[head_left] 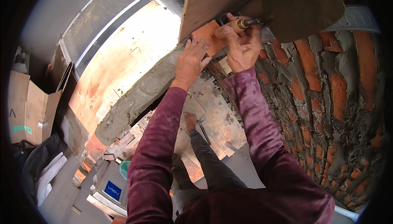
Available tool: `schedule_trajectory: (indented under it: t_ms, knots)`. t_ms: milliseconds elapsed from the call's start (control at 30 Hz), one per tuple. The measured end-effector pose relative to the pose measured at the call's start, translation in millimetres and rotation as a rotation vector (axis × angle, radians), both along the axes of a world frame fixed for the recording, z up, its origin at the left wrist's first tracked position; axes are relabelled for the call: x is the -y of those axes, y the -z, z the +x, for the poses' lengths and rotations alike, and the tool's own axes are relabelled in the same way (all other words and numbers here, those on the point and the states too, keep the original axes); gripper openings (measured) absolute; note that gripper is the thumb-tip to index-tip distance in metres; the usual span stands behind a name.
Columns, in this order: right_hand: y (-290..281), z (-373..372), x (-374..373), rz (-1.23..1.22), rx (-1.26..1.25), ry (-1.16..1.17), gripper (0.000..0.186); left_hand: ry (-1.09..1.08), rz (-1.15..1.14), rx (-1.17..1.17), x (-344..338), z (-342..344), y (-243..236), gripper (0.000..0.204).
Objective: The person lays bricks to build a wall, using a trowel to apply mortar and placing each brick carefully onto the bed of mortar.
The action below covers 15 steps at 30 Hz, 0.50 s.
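Note:
My right hand point(244, 46) grips the wooden handle point(230, 28) of a trowel, whose broad, rounded blade point(305, 13) points up and to the right. The handle's butt end is at an orange brick point(206, 38); whether they touch I cannot tell. Beside it, my left hand point(190, 62) lies with fingers stretched out and thumb apart, its fingertips against the brick's left part. The brick sits at the far end of a ledge topped with wet grey mortar point(141, 91), against a brown board point(217, 3). My left palm is above the mortar's edge.
To the right rises a brick wall point(337, 93) with rough mortar joints. Bright boarding and a framed window point(108, 17) lie left of the ledge. Cardboard boxes point(35, 105) stand far left. My bare foot point(190, 121) rests on mortar-spattered planks point(213, 109) below.

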State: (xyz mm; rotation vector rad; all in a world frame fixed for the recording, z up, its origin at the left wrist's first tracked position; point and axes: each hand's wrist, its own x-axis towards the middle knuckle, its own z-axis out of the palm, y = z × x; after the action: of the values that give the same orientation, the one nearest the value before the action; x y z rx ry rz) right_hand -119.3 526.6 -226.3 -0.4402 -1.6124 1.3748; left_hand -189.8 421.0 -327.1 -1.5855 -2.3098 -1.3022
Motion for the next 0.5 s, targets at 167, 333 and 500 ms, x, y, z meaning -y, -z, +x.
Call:
schedule_trajectory:
  t_ms: [167,333,500]
  knots:
    - [46,-3,-7,-0.140,0.028,0.047,0.036,-0.076,0.019,0.029,-1,9,9,0.041]
    - [48,0,-7,-0.045,0.036,0.063,0.035,-0.053,0.031,0.018,3,8,10,0.040]
    - [50,-7,-6,0.013,0.093,0.079,0.033,-0.066,-0.018,0.004,6,6,11,0.041]
